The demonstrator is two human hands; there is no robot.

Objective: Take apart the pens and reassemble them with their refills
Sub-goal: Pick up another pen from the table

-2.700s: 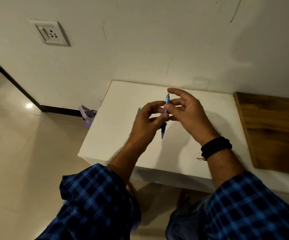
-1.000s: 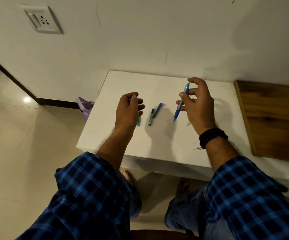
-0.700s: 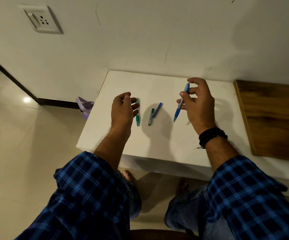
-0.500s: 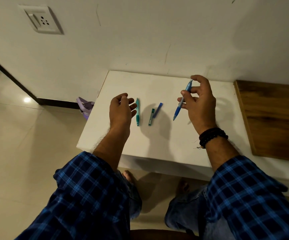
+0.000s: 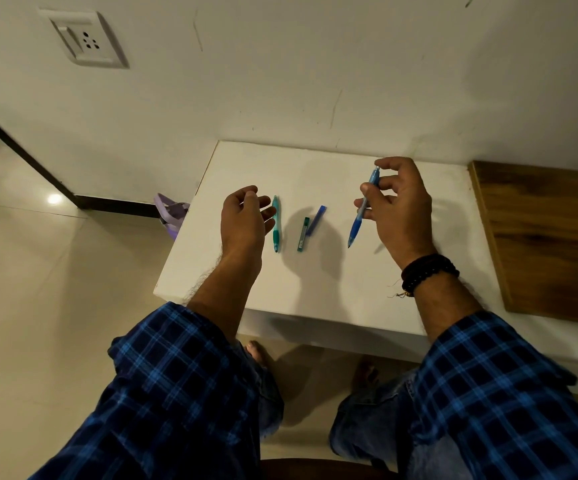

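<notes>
My right hand [image 5: 396, 209] grips a blue pen [image 5: 362, 211] between thumb and fingers, tip pointing down, a little above the white table [image 5: 350, 289]. A teal pen [image 5: 276, 225] lies flat on the table, just right of my left hand [image 5: 244, 220]. That hand hovers with its fingers loosely curled and holds nothing. Between the two pens lie a short green refill case [image 5: 303, 234] and a short blue refill case [image 5: 316, 220], side by side.
The table stands against a white wall with a socket plate [image 5: 85, 38]. A wooden board [image 5: 550, 237] lies on the right. A purple object [image 5: 171, 211] sits on the tiled floor by the table's left edge.
The hands held the blue pen together, then parted. My left hand moved left off the teal pen, which now lies uncovered. My right hand keeps the blue pen raised.
</notes>
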